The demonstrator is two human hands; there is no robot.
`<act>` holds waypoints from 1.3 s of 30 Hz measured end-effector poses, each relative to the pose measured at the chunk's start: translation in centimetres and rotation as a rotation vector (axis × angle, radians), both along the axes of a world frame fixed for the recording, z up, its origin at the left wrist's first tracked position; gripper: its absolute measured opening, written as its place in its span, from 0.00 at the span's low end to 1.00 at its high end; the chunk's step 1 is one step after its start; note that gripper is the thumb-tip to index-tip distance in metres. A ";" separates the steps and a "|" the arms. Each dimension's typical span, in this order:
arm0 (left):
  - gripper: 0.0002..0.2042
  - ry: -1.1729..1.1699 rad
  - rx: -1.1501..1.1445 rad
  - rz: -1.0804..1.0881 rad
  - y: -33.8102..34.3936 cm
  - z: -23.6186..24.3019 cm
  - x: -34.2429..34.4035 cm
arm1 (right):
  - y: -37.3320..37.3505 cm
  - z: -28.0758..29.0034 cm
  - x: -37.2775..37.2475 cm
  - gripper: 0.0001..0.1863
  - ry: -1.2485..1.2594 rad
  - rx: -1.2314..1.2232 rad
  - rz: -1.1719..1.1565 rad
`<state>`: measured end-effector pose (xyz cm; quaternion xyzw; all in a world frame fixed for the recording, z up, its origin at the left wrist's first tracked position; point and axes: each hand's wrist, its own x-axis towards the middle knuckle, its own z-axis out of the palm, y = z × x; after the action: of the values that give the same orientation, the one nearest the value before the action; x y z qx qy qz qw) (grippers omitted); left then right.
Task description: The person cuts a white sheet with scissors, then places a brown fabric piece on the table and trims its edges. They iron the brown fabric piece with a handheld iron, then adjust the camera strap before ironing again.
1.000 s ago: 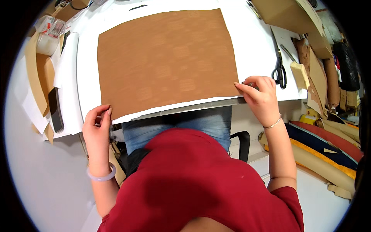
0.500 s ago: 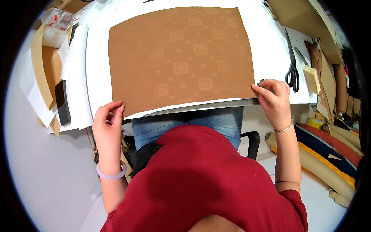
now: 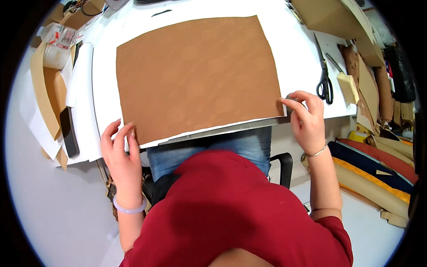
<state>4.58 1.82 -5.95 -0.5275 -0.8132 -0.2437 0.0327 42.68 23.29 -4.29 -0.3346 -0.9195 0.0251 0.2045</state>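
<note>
A brown patterned sheet of fabric or paper (image 3: 195, 75) lies over white paper (image 3: 106, 98) on the table, with a metal strip (image 3: 191, 134) along its front edge. My left hand (image 3: 122, 162) is at the sheet's front left corner, fingers bent and spread apart, holding nothing visible. My right hand (image 3: 307, 124) is at the front right corner, fingers loosely curved and apart, one fingertip touching or nearly touching the edge. A small grey object behind its fingers is partly hidden. Black scissors (image 3: 328, 86) lie to the right of the sheet.
At left are a phone (image 3: 69, 131), a paper roll (image 3: 80, 80), kraft card (image 3: 55, 91) and a clear bottle (image 3: 60, 35). At right are a pale yellow brush-like tool (image 3: 347, 86), cardboard (image 3: 333, 13) and fabric rolls (image 3: 373, 171). A chair arm (image 3: 282, 164) is below the table.
Both hands have loosened from their pinch at the sheet's front corners, fingers now further apart. The view has shifted slightly, moving the whole scene in the picture.
</note>
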 end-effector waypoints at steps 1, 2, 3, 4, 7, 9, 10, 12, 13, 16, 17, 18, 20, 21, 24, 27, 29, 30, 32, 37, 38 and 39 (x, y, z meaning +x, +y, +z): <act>0.10 -0.007 0.025 -0.075 0.7 0.0 0.7 | -0.2 0.2 -0.7 0.22 0.050 0.028 -0.005; 0.10 -0.016 0.046 -0.152 1.3 0.1 1.6 | -0.4 0.2 -1.5 0.20 0.085 0.029 0.000; 0.11 -0.050 0.041 -0.246 2.2 0.4 2.5 | -0.7 0.1 -2.5 0.20 0.106 -0.017 0.043; 0.12 0.006 0.017 -0.351 3.2 0.5 3.5 | -1.1 0.1 -3.8 0.20 0.126 -0.062 0.086; 0.14 -0.001 -0.040 -0.506 5.3 0.4 5.8 | -3.0 -0.3 -7.5 0.19 0.127 -0.162 0.216; 0.15 -0.039 -0.046 -0.618 5.2 -0.3 6.3 | -3.9 -1.5 -7.9 0.23 0.132 -0.223 0.234; 0.16 -0.069 -0.051 -0.709 5.1 -0.1 6.2 | -4.1 -1.6 -7.5 0.23 0.122 -0.233 0.220; 0.16 -0.165 -0.049 -0.771 4.6 0.2 6.1 | -4.6 -1.5 -6.6 0.21 0.093 -0.231 0.188; 0.16 -0.146 -0.029 -0.724 4.7 0.4 6.0 | -4.6 -1.2 -6.5 0.21 0.100 -0.233 0.178; 0.16 -0.099 0.002 -0.629 4.4 1.1 6.0 | -5.2 -0.9 -6.3 0.21 0.116 -0.251 0.168; 0.16 -0.098 0.007 -0.634 4.2 0.8 5.8 | -5.3 -1.0 -6.5 0.21 0.106 -0.254 0.174; 0.16 -0.095 0.011 -0.641 4.1 0.4 5.5 | -5.3 -1.0 -6.6 0.21 0.097 -0.257 0.177; 0.18 -0.167 0.033 -0.691 3.5 -0.5 5.2 | -5.2 -1.0 -6.7 0.20 0.114 -0.238 0.158; 0.18 -0.139 0.058 -0.636 3.6 -0.1 5.3 | -5.2 -0.9 -6.6 0.19 0.123 -0.237 0.135; 0.18 -0.059 0.067 -0.492 3.6 0.6 4.5 | -5.0 -0.2 -7.0 0.17 0.118 -0.210 0.075; 0.18 -0.073 0.044 -0.481 3.1 0.4 3.5 | -4.8 0.1 -7.2 0.15 0.080 -0.234 0.016; 0.18 -0.096 0.054 -0.486 3.0 0.8 3.0 | -3.4 1.1 -7.5 0.14 0.085 -0.250 0.050; 0.18 -0.061 0.060 -0.474 3.1 1.4 2.9 | -2.6 2.0 -7.7 0.14 0.085 -0.256 0.056; 0.18 0.015 0.077 -0.449 3.6 2.4 2.5 | 0.2 4.0 -9.4 0.15 0.102 -0.127 0.076; 0.17 -0.059 0.077 -0.394 2.5 2.0 0.3 | 12.8 8.6 -18.3 0.23 0.334 0.079 0.127; 0.16 -0.064 0.103 -0.352 1.9 2.7 -0.2 | 15.9 9.2 -20.6 0.24 0.377 0.116 0.140; 0.16 -0.035 0.126 -0.300 1.5 3.0 -0.8 | 19.0 9.9 -22.6 0.28 0.380 0.145 0.119</act>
<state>3.79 3.30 -2.95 -0.6355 -0.7089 -0.3056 0.0150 20.10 42.30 5.61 -0.2535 -0.8820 0.0334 0.3959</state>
